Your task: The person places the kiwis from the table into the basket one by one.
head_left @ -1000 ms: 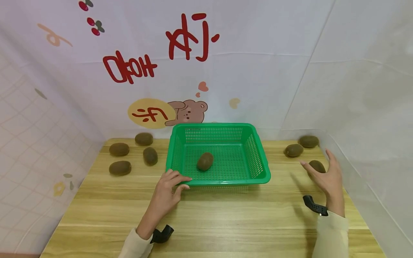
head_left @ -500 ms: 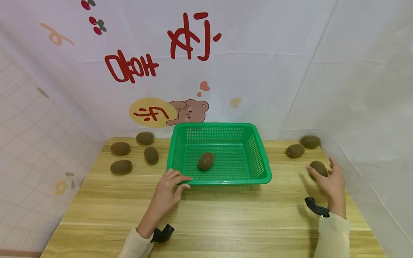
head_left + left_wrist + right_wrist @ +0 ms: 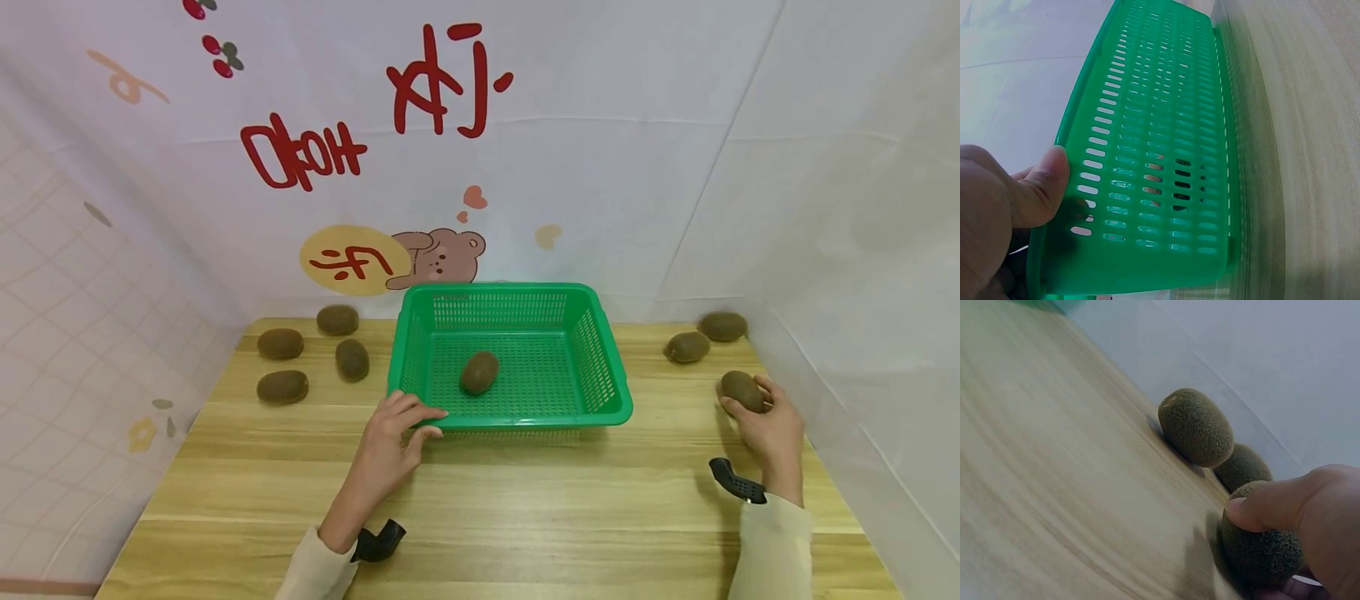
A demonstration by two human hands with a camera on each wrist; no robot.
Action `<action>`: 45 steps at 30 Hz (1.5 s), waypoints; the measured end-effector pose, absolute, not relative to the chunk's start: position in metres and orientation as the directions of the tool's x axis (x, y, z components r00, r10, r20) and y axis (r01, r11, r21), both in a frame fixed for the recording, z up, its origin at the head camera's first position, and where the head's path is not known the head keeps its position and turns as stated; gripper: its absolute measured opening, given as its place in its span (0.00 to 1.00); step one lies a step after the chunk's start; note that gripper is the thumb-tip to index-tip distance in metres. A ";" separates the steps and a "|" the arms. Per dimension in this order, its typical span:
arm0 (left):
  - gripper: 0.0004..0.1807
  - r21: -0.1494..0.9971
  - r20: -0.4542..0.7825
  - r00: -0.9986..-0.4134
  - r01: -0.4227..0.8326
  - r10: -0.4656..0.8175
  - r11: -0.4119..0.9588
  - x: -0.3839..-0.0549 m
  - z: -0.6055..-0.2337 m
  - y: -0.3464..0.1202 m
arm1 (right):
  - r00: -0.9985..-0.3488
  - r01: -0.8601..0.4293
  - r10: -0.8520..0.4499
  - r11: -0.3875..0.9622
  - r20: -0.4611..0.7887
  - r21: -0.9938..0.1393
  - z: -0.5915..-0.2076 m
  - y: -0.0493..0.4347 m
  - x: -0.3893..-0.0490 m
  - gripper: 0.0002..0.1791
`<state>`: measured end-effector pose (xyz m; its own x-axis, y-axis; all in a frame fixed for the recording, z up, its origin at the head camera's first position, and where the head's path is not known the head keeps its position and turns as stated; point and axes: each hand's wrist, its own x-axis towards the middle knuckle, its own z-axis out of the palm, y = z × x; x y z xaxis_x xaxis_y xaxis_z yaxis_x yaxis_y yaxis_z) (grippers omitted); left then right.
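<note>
Grasping a kiwi at the right of the surface with the right grip; pinching the green basket, with another kiwi inside, by its near left rim with the left grip.

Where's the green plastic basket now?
In the head view, the green plastic basket sits centrally between brown oval kiwis on either side, the left hand gripping its near-left rim.

The head view is bright and evenly lit, with a pale sheen on the table and a faint shadow left of the right sleeve. Both wrist views are dimmer; in the right, soft shadows lie beside the held kiwi.
</note>
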<state>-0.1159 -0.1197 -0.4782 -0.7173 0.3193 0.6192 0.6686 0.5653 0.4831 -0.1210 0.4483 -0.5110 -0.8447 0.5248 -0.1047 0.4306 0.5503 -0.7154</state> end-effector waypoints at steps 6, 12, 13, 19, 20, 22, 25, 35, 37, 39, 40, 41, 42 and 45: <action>0.15 0.481 0.623 -0.716 0.668 0.315 0.568 -0.116 -0.478 -0.120 | -0.825 0.456 0.551 0.515 -0.127 -0.726 -0.512 0.450 -0.123 0.46; 0.14 0.479 0.629 -0.709 0.676 0.318 0.560 -0.117 -0.478 -0.119 | -0.802 0.480 0.577 0.468 -0.155 -0.743 -0.508 0.450 -0.126 0.48; 0.13 0.479 0.629 -0.709 0.677 0.320 0.559 -0.118 -0.478 -0.119 | -0.801 0.480 0.578 0.464 -0.156 -0.744 -0.507 0.449 -0.126 0.48; 0.14 0.480 0.632 -0.706 0.680 0.320 0.555 -0.119 -0.478 -0.119 | -0.807 0.465 0.573 0.470 -0.142 -0.750 -0.502 0.446 -0.129 0.48; 0.14 0.480 0.631 -0.707 0.679 0.319 0.555 -0.120 -0.478 -0.119 | -0.808 0.463 0.571 0.466 -0.144 -0.754 -0.501 0.445 -0.130 0.48; 0.14 0.483 0.629 -0.710 0.676 0.318 0.556 -0.120 -0.478 -0.119 | -0.813 0.458 0.563 0.461 -0.148 -0.760 -0.499 0.443 -0.130 0.48; 0.14 0.485 0.625 -0.712 0.675 0.320 0.556 -0.120 -0.478 -0.119 | -0.819 0.447 0.554 0.450 -0.150 -0.773 -0.496 0.439 -0.131 0.47; 0.14 0.502 0.607 -0.727 0.664 0.321 0.554 -0.117 -0.476 -0.124 | -0.849 0.388 0.519 0.486 -0.099 -0.783 -0.483 0.418 -0.135 0.46; 0.14 0.493 0.621 -0.714 0.676 0.322 0.548 -0.118 -0.477 -0.124 | -0.849 0.386 0.519 0.487 -0.096 -0.783 -0.480 0.415 -0.135 0.46; 0.15 0.477 0.636 -0.699 0.689 0.327 0.545 -0.119 -0.477 -0.123 | -0.849 0.388 0.520 0.487 -0.097 -0.783 -0.477 0.414 -0.133 0.46; 0.15 0.472 0.642 -0.693 0.695 0.328 0.543 -0.119 -0.477 -0.122 | -0.850 0.387 0.518 0.488 -0.097 -0.782 -0.476 0.414 -0.133 0.46; 0.15 0.472 0.644 -0.691 0.696 0.327 0.541 -0.119 -0.478 -0.122 | -0.851 0.385 0.516 0.489 -0.095 -0.783 -0.474 0.414 -0.133 0.46; 0.15 0.470 0.646 -0.690 0.697 0.327 0.541 -0.119 -0.478 -0.121 | -0.853 0.380 0.513 0.492 -0.092 -0.783 -0.473 0.413 -0.133 0.46; 0.14 0.473 0.644 -0.693 0.694 0.324 0.543 -0.118 -0.478 -0.120 | -0.857 0.370 0.510 0.500 -0.079 -0.783 -0.467 0.412 -0.133 0.46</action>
<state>-0.1181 -0.1201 -0.4780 -0.6932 0.3242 0.6437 0.6935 0.5432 0.4732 -0.1328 0.4117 -0.4670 -0.8567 0.5097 -0.0788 0.3698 0.5004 -0.7828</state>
